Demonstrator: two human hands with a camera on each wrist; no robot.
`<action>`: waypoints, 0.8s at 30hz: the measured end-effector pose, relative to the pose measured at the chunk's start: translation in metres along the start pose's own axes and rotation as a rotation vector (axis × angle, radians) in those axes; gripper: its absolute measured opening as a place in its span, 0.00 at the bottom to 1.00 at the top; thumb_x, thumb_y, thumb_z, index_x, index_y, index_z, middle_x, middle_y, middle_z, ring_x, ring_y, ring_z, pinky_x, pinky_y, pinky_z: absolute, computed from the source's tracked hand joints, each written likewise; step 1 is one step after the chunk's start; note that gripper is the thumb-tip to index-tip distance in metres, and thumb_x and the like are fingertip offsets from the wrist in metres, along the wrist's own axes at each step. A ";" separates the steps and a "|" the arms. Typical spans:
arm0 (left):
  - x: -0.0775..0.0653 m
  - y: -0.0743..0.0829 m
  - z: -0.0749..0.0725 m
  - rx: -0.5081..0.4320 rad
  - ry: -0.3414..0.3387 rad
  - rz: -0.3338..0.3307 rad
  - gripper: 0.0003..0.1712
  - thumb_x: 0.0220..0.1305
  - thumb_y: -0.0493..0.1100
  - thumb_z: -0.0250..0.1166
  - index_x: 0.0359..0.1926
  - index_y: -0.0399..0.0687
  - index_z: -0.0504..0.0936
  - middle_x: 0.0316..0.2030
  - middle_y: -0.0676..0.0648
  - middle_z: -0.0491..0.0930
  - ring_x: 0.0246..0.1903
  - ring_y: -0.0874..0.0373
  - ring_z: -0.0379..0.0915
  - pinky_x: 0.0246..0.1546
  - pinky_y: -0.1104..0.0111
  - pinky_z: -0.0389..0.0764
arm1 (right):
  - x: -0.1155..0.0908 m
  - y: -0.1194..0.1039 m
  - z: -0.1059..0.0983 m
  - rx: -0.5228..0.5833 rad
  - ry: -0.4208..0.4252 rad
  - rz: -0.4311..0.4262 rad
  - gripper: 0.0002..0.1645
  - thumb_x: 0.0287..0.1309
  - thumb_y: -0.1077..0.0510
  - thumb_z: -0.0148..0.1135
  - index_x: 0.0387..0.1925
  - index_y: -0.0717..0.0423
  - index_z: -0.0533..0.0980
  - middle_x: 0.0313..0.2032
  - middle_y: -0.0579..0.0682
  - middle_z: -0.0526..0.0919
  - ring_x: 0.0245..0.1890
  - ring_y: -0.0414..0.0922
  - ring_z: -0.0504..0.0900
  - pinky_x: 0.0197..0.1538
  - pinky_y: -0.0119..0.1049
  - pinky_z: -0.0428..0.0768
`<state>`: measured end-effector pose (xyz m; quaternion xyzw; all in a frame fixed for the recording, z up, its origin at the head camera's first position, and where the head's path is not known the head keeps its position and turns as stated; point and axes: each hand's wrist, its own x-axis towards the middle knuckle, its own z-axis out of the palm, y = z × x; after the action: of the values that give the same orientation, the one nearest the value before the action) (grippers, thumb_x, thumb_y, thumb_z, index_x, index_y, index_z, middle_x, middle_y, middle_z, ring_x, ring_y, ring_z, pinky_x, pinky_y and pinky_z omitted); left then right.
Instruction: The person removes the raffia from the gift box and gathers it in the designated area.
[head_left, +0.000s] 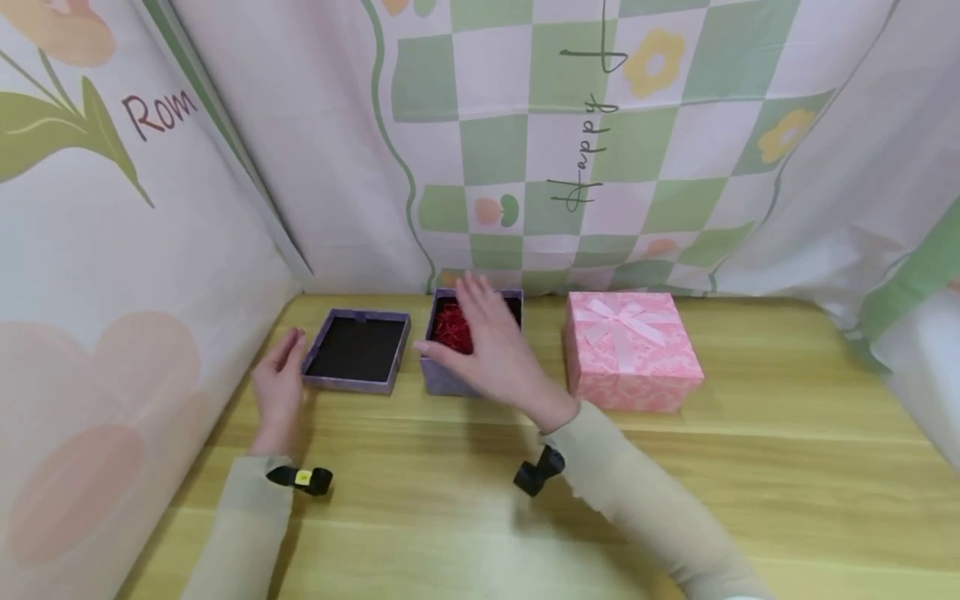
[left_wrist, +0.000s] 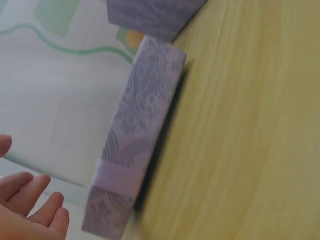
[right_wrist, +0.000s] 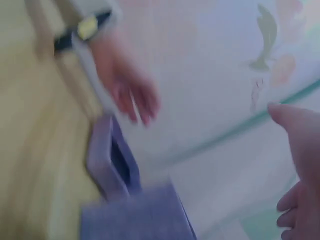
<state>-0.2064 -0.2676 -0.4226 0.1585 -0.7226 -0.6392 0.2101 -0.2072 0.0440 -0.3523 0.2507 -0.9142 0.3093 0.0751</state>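
Note:
A purple box lid (head_left: 347, 386) lies upturned on the table, its black inside facing up. Just left of it hovers my left hand (head_left: 279, 396), fingers loosely bent and holding nothing. The left wrist view shows a gap between that hand (left_wrist: 30, 212) and the lid's patterned side (left_wrist: 137, 115), which carries a ribbon band. To the lid's right stands an open purple box (head_left: 444, 379) with red paper shreds (head_left: 452, 327) inside. Over this box my right hand (head_left: 498, 354) is spread, thumb apart, covering part of the contents. It grips nothing visible.
A closed pink gift box (head_left: 633, 387) with a ribbon bow stands right of the purple box. Behind the wooden table (head_left: 420, 517) hangs a checked curtain (head_left: 570, 150). Another printed cloth (head_left: 150, 275) borders the left side.

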 end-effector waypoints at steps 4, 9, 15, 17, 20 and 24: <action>-0.003 0.004 0.007 0.043 -0.030 0.034 0.29 0.75 0.49 0.62 0.71 0.43 0.72 0.67 0.44 0.73 0.67 0.54 0.68 0.65 0.70 0.67 | -0.001 0.031 -0.010 -0.290 0.013 0.097 0.70 0.59 0.13 0.36 0.80 0.64 0.43 0.79 0.59 0.36 0.78 0.53 0.32 0.76 0.45 0.32; -0.008 0.009 0.016 0.036 -0.067 0.079 0.30 0.75 0.50 0.62 0.72 0.43 0.71 0.67 0.43 0.74 0.66 0.53 0.68 0.66 0.67 0.67 | -0.007 0.060 -0.008 -0.487 -0.057 0.215 0.77 0.53 0.09 0.32 0.78 0.68 0.42 0.79 0.64 0.37 0.78 0.56 0.31 0.76 0.48 0.30; -0.013 0.015 0.024 0.002 -0.108 0.111 0.32 0.74 0.52 0.63 0.73 0.45 0.70 0.67 0.45 0.74 0.66 0.55 0.68 0.67 0.66 0.66 | -0.007 0.070 0.000 -0.491 -0.121 0.244 0.82 0.46 0.06 0.32 0.78 0.70 0.43 0.78 0.66 0.40 0.78 0.57 0.31 0.76 0.47 0.28; -0.013 0.017 0.027 -0.001 -0.115 0.115 0.32 0.74 0.52 0.63 0.73 0.47 0.70 0.67 0.47 0.73 0.67 0.56 0.67 0.67 0.67 0.65 | -0.005 0.070 0.002 -0.483 -0.114 0.233 0.83 0.46 0.05 0.32 0.78 0.69 0.42 0.78 0.66 0.40 0.78 0.57 0.31 0.76 0.47 0.29; -0.013 0.021 0.031 0.006 -0.128 0.130 0.32 0.74 0.53 0.62 0.74 0.47 0.69 0.68 0.47 0.73 0.67 0.57 0.66 0.68 0.68 0.65 | -0.002 0.070 0.005 -0.480 -0.098 0.219 0.83 0.45 0.05 0.33 0.78 0.69 0.41 0.78 0.66 0.39 0.78 0.56 0.31 0.76 0.47 0.29; -0.015 0.026 0.036 0.027 -0.146 0.159 0.33 0.74 0.53 0.62 0.74 0.46 0.69 0.68 0.47 0.73 0.67 0.57 0.66 0.68 0.67 0.65 | 0.001 0.069 0.009 -0.458 -0.095 0.214 0.85 0.43 0.04 0.35 0.78 0.68 0.38 0.78 0.65 0.37 0.78 0.56 0.30 0.76 0.46 0.30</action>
<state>-0.2107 -0.2262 -0.4021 0.0564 -0.7549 -0.6206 0.2047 -0.2425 0.0858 -0.3955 0.1434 -0.9843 0.0883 0.0537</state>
